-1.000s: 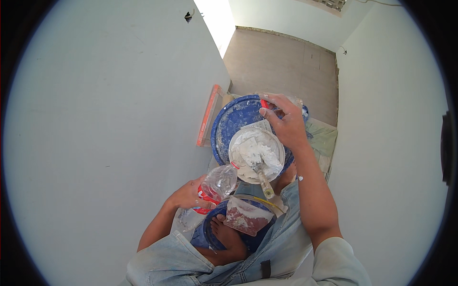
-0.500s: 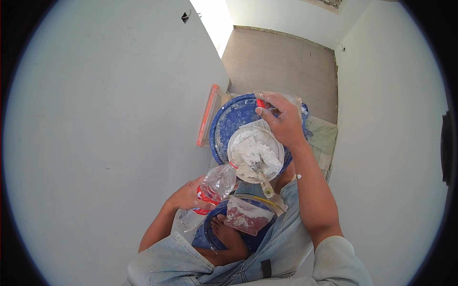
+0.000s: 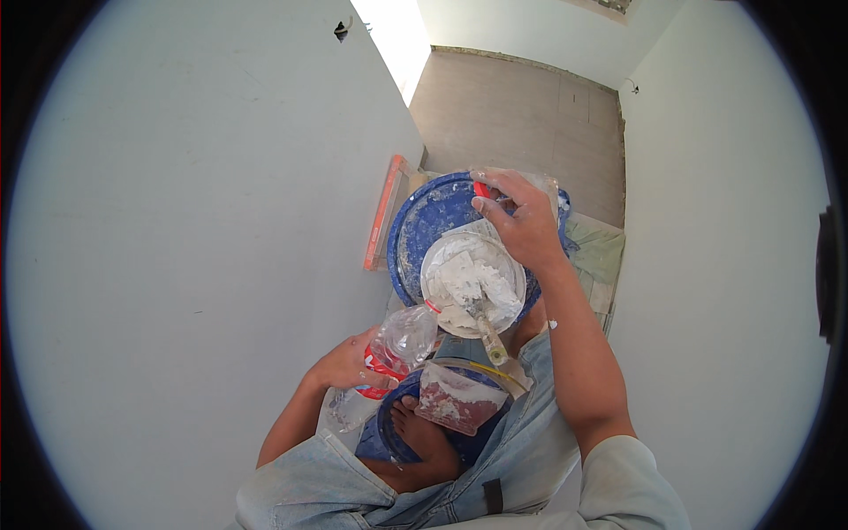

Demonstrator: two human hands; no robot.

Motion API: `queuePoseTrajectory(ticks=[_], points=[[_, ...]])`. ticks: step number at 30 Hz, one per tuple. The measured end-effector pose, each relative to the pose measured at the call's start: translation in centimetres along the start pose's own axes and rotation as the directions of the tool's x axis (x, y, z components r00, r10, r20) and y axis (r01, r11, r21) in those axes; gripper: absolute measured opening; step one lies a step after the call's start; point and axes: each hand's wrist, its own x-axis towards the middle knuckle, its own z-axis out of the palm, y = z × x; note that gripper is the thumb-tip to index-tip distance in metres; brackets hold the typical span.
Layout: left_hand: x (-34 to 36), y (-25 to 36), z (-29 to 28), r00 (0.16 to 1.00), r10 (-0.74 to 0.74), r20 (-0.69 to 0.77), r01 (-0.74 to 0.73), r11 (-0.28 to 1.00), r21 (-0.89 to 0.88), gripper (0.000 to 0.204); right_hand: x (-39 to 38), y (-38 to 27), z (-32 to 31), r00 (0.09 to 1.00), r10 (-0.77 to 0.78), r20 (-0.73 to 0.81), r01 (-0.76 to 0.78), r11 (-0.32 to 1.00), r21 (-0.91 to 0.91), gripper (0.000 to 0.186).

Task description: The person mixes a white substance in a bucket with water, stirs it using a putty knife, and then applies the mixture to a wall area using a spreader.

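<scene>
Left of lower centre, a left hand (image 3: 349, 360) wraps firmly around a clear plastic bottle with a red label (image 3: 395, 344), tilted, its neck beside a round white tub of white paste (image 3: 425, 281) at centre. Above, a right hand (image 3: 527, 228) pinches a small red piece (image 3: 481, 190) over a round, paste-spattered blue surface (image 3: 424, 216). A worn-handled scraper (image 3: 490, 337) rests in the paste.

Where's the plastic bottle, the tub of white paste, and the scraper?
Plastic bottle (image 3: 386, 359): head view, on its red label.
Tub (image 3: 426, 276): head view, on the left side of its rim.
Scraper (image 3: 491, 340): head view, on its handle.
</scene>
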Motion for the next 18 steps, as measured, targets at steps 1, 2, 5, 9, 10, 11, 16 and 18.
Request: queuePoseTrajectory(ticks=[1, 2, 5, 9, 10, 11, 16, 18], points=[[0.03, -0.06, 0.0, 1.0, -0.007, 0.003, 0.007, 1.0, -0.002, 0.093, -0.01, 0.08, 0.0, 1.0, -0.006, -0.002, 0.006, 1.0, -0.008, 0.031], [0.06, -0.11, -0.03, 1.0, -0.013, 0.007, 0.013, 1.0, -0.003, 0.093, 0.0, 0.14, 0.04, 1.0, -0.006, -0.003, 0.006, 1.0, -0.009, 0.031], [0.08, -0.32, 0.0, 1.0, -0.011, 0.0, 0.011, 1.0, 0.013, 0.093, -0.03, 0.23, 0.1, 1.0, -0.007, -0.006, 0.007, 1.0, 0.018, 0.031], [0.05, -0.37, 0.02, 1.0, 0.001, 0.001, -0.001, 1.0, 0.004, 0.092, -0.07, 0.04, 0.06, 1.0, 0.004, 0.004, -0.004, 1.0, 0.007, 0.031], [0.07, -0.53, 0.01, 1.0, -0.004, 0.004, 0.004, 1.0, 0.011, 0.092, -0.08, 0.02, 0.07, 1.0, 0.0, 0.006, 0.0, 1.0, 0.002, 0.031], [0.11, -0.42, -0.01, 1.0, -0.009, 0.007, 0.009, 1.0, 0.019, 0.091, -0.08, 0.05, 0.04, 1.0, 0.0, 0.005, 0.0, 1.0, 0.001, 0.031], [0.1, -0.04, 0.01, 1.0, -0.021, 0.003, 0.021, 1.0, 0.009, 0.091, -0.04, 0.15, 0.1, 1.0, -0.012, -0.006, 0.012, 1.0, 0.012, 0.031], [0.04, -0.05, -0.03, 1.0, -0.021, 0.007, 0.021, 1.0, 0.003, 0.092, -0.04, 0.09, 0.09, 1.0, -0.006, 0.003, 0.006, 1.0, 0.007, 0.031]])
